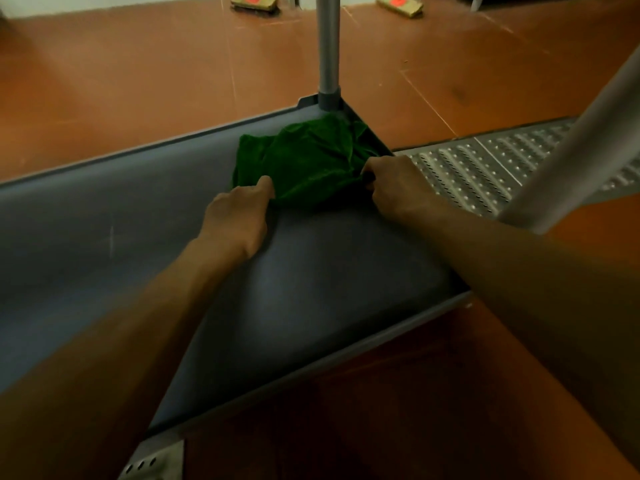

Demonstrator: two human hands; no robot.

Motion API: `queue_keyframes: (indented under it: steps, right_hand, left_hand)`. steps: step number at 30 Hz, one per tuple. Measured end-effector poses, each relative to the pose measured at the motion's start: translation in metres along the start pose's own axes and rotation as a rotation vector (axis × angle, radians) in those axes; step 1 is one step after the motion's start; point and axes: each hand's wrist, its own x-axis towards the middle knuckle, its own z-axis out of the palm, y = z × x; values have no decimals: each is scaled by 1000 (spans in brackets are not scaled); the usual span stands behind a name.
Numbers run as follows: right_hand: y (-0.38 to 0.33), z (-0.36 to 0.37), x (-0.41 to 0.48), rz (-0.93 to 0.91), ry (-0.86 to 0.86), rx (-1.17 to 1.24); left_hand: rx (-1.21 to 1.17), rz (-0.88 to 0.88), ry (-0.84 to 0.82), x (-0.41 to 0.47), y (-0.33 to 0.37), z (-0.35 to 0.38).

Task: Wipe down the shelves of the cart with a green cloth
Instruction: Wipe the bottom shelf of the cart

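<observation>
A crumpled green cloth [304, 161] lies in the far corner of the grey cart shelf [104, 244], against the raised rim and the base of a metal post [329, 50]. My left hand [239, 216] pinches the cloth's near left edge. The cloth's right edge is bunched in the curled fingers of my right hand [394, 185]. Both forearms reach across the shelf from the near side.
A second grey cart post [571, 161] slants across the right side above my right arm. A perforated metal floor grate [485, 168] runs to the right of the cart. Red-brown tiled floor surrounds it, with two brushes [256, 3] by the far wall.
</observation>
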Motion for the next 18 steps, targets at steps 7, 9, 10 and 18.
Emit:
queue_keyframes:
  steps: [7,9,10,18]
  right_hand:
    - [3,-15,-26,-44,-61,-76]
    - [4,-20,-36,-59,-76,-93]
    - [5,-22,-41,-65,-84,-96]
    - [7,-32,-89,-132,-173,-203]
  left_hand:
    - [-6,32,-41,-25,2,1]
    - [11,54,-54,-32,2,-4]
    - [16,65,-65,-35,2,-6]
    - [10,71,-178,-72,13,-22]
